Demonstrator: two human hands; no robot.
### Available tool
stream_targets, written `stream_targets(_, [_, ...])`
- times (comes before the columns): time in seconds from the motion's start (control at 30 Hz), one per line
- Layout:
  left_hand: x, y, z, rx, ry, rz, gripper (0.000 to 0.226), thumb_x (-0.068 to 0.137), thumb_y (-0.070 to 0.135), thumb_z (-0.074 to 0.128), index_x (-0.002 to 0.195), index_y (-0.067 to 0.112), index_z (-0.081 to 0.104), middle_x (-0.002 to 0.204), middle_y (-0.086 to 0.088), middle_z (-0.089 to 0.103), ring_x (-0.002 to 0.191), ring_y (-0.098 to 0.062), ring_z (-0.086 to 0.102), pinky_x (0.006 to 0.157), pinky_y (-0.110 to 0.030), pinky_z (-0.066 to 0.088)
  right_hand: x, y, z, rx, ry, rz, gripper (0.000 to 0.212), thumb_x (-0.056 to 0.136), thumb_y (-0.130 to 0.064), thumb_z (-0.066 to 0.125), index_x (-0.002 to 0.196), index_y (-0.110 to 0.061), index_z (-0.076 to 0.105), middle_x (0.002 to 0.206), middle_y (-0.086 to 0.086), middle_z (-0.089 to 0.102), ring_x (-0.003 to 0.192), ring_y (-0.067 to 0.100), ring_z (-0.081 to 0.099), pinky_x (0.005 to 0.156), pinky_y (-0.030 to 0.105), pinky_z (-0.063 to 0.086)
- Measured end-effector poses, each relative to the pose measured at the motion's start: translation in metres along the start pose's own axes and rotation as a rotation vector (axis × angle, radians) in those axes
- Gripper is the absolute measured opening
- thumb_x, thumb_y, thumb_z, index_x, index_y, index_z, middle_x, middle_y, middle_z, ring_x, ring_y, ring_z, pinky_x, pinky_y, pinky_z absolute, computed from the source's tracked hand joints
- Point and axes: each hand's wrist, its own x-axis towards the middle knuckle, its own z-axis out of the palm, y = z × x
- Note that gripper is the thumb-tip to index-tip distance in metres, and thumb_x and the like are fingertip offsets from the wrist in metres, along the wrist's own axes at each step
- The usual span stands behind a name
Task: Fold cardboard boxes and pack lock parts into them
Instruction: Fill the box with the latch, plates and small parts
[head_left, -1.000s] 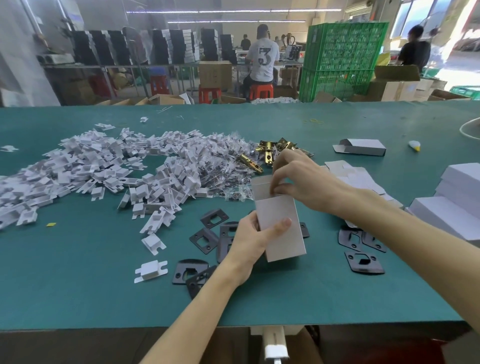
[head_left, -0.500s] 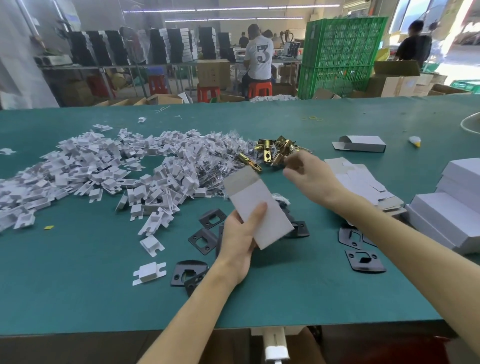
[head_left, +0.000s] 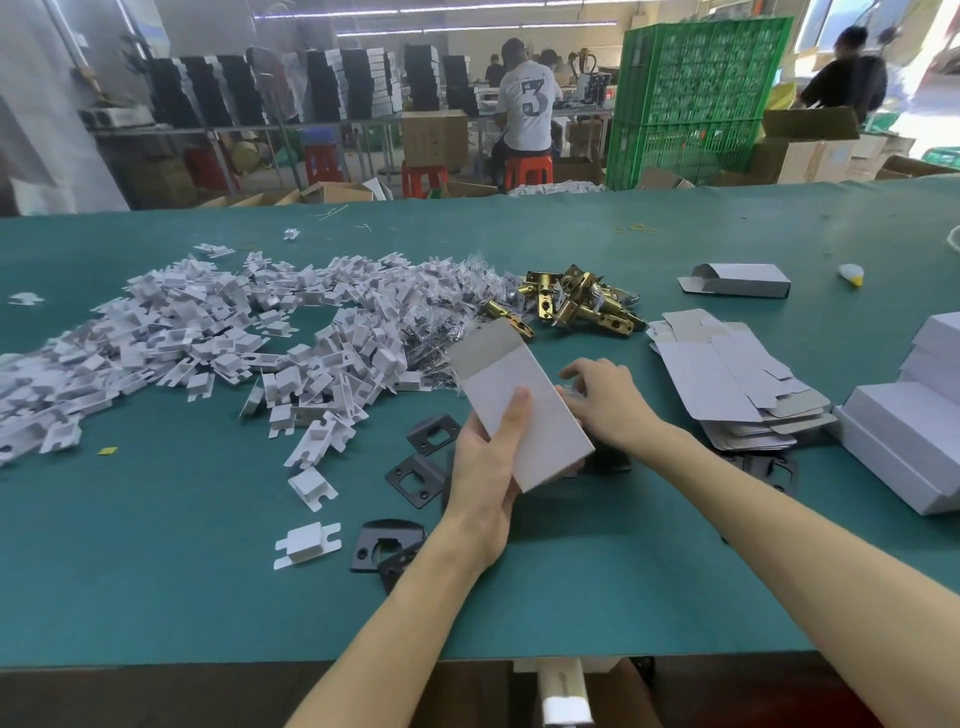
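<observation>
Box (head_left: 550, 431) gripped in left hand (head_left: 483, 478), right hand (head_left: 608, 402) beside

You have bare table (head_left: 156, 597) nearer you than the black plates (head_left: 415, 470); white inserts (head_left: 208, 332) crowd their left, flat boxes (head_left: 727, 374) their right.

Slender forearms (head_left: 395, 613) (seemingly unsleeved) run bare to the hands (head_left: 488, 467).
</observation>
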Motion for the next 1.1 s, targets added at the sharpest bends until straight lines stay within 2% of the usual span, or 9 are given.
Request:
stream_targets(0.1, [0.0,-0.001,0.0,0.061,-0.012,-0.024,0.053,0.093,0.039,0.072,0.134,0.008,0.06,0.124,-0.018,0.074,0.117,-0.04,0.069,0.098,-0.063,0.055,-0.002,0.001,-0.002,0.063,0.004,0.008,0.038,0.095,-0.033,0.066,0.125,-0.01,0.066,0.12,0.014,0.063,0.117,0.034,0.054,0.101,0.047,0.045])
stream_targets(0.3, [-0.004,-0.002,0.001,0.159,-0.049,-0.022,0.049,0.091,0.026,0.076,0.133,0.006,0.063,0.124,-0.015,0.074,0.118,-0.037,0.069,0.105,-0.057,0.053,-0.006,0.007,-0.003,0.145,0.049,0.002,0.027,0.094,-0.021,0.069,0.117,-0.006,0.07,0.115,0.011,0.067,0.098,0.018,0.054,0.083,0.03,0.042])
stream_targets(0.4, [-0.005,-0.002,0.002,0.159,-0.053,-0.017,0.047,0.092,0.021,0.077,0.133,0.005,0.062,0.123,-0.016,0.074,0.118,-0.038,0.069,0.105,-0.057,0.053,-0.008,0.007,-0.004,0.122,0.053,0.001,0.03,0.095,-0.025,0.069,0.122,-0.01,0.068,0.122,0.012,0.064,0.111,0.025,0.055,0.094,0.039,0.048])
stream_targets(0.5, [-0.006,0.0,0.002,0.125,-0.045,-0.008,0.043,0.093,0.024,0.075,0.13,0.006,0.064,0.12,-0.016,0.075,0.113,-0.035,0.071,0.099,-0.05,0.059,-0.013,0.002,-0.005,0.025,0.064,-0.069,0.038,0.097,-0.027,0.066,0.134,-0.02,0.063,0.137,0.009,0.053,0.131,0.032,0.04,0.107,0.044,0.037])
stream_targets(0.6, [-0.005,0.005,0.0,0.021,-0.008,-0.001,0.047,0.092,0.034,0.077,0.127,0.006,0.065,0.112,-0.017,0.077,0.099,-0.03,0.075,0.083,-0.044,0.064,-0.019,-0.01,-0.003,-0.031,0.037,-0.247,0.04,0.097,-0.02,0.062,0.136,-0.024,0.061,0.14,0.001,0.052,0.13,0.026,0.036,0.099,0.039,0.026])
stream_targets(0.67, [-0.004,0.009,-0.002,-0.058,0.036,-0.006,0.055,0.086,0.041,0.077,0.127,0.006,0.066,0.109,-0.021,0.077,0.094,-0.029,0.076,0.078,-0.045,0.065,-0.023,-0.017,0.002,-0.057,-0.019,-0.305,0.034,0.096,-0.016,0.055,0.127,-0.024,0.066,0.133,-0.002,0.054,0.122,0.024,0.037,0.089,0.034,0.021])
stream_targets(0.83, [0.0,0.01,-0.006,-0.166,0.127,-0.035,0.06,0.084,0.044,0.079,0.128,0.006,0.065,0.113,-0.025,0.075,0.097,-0.028,0.072,0.095,-0.049,0.058,-0.031,-0.026,0.007,-0.151,-0.117,-0.266,0.005,0.095,-0.03,0.057,0.094,-0.025,0.059,0.108,0.004,0.049,0.108,0.028,0.043,0.081,0.037,0.024])
stream_targets(0.97, [0.002,0.01,-0.009,-0.22,0.163,-0.066,0.056,0.085,0.044,0.074,0.126,0.007,0.065,0.113,-0.024,0.074,0.098,-0.031,0.068,0.089,-0.047,0.059,-0.034,-0.021,-0.001,-0.14,-0.176,-0.245,0.028,0.088,-0.045,0.072,0.096,-0.021,0.06,0.104,0.002,0.048,0.104,0.023,0.042,0.085,0.038,0.029])
stream_targets(1.1, [0.001,0.009,-0.007,-0.187,0.11,-0.057,0.045,0.089,0.042,0.071,0.118,0.008,0.07,0.109,-0.022,0.077,0.089,-0.024,0.075,0.071,-0.036,0.063,-0.036,-0.023,-0.003,-0.123,-0.154,-0.223,0.037,0.083,-0.036,0.078,0.104,-0.016,0.054,0.109,0.004,0.049,0.105,0.025,0.042,0.082,0.037,0.031])
